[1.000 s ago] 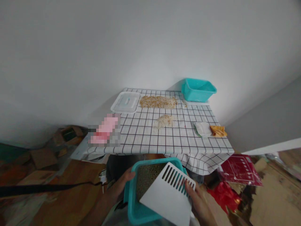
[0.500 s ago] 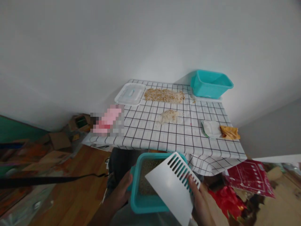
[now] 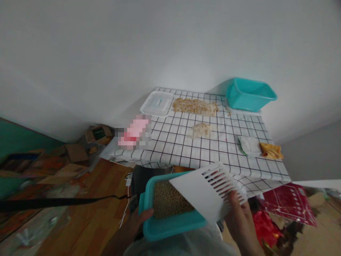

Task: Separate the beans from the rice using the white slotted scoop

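Observation:
A teal plastic tub (image 3: 177, 224) with small round brown-tan grains (image 3: 170, 199) in it is at the bottom centre, near my lap. My left hand (image 3: 141, 222) grips its left rim, thumb over the edge. In my right hand (image 3: 237, 213) is a white flat plastic panel (image 3: 199, 192) with a row of long slots, held at the slotted end. This panel slants over the right part of the tub and hides the grains there. The fingers under the tub and behind the panel are hidden.
A white checked tablecloth (image 3: 170, 144) covers the table ahead. On it are a clear lid (image 3: 158, 103), a band of tan grains (image 3: 195, 106), a pale crumbly heap (image 3: 201, 130), a second teal tub (image 3: 252, 96), and white (image 3: 250, 146) and orange cloths (image 3: 271, 151). Boxes (image 3: 76, 153) lie left.
The white panel has moved right and turned, uncovering more grains. The tub has tilted and its left end has shifted left. The table appears further right as the view turned.

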Demonstrator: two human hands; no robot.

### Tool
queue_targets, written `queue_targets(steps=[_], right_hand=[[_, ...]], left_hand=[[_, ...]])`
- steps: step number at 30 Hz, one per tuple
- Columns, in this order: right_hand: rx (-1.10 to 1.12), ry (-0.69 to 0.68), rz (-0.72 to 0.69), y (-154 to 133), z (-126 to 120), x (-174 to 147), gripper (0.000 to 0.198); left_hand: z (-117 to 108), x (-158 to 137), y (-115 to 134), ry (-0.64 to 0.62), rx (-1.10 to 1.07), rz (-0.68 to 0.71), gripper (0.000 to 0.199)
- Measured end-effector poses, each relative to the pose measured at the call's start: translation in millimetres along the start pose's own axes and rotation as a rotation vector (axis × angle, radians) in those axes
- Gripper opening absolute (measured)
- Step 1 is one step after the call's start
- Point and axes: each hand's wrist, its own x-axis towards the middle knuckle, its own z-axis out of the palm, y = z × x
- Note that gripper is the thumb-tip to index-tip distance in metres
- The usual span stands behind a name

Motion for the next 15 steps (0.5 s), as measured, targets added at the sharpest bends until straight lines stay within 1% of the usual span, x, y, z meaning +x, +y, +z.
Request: queue_targets(steps=[1,2,4,5,6,8,11,13,15], right_hand=[[-0.048,-0.009,-0.026,-6,5,10,0.042],[-0.141,-0.04,-0.084,-13,12,23,0.038],[-0.3,-0.189,-0.2,-24,33,51,0.032],[-0.336,-0.25,-0.232,-29,45,65,0.032],[-0.355,-0.305,-0.246,-32,58,78,0.033],[-0.389,-0.36,-0.247,-35,80,100,0.035],[-0.446,-0.372,-0.225,-33,97,121,0.036],[-0.471,-0.338,-0.207,-30,97,131,0.037],[-0.481,-0.27,-0.22,-29,92,141,0.037]], left_hand=[[-6,3,2,-0.007,0.022,0.001,0.091],[-10,5,5,-0.025,0.037,-0.01,0.091],[-12,9,11,-0.079,0.056,-0.046,0.088],[-10,11,15,-0.11,0.063,-0.065,0.086],[-8,12,18,-0.141,0.069,-0.089,0.084],[-5,15,26,-0.204,0.081,-0.126,0.081],[-8,23,37,-0.309,0.117,-0.115,0.082],[-15,31,44,-0.361,0.177,-0.09,0.083],[-22,39,52,-0.41,0.267,-0.093,0.083]])
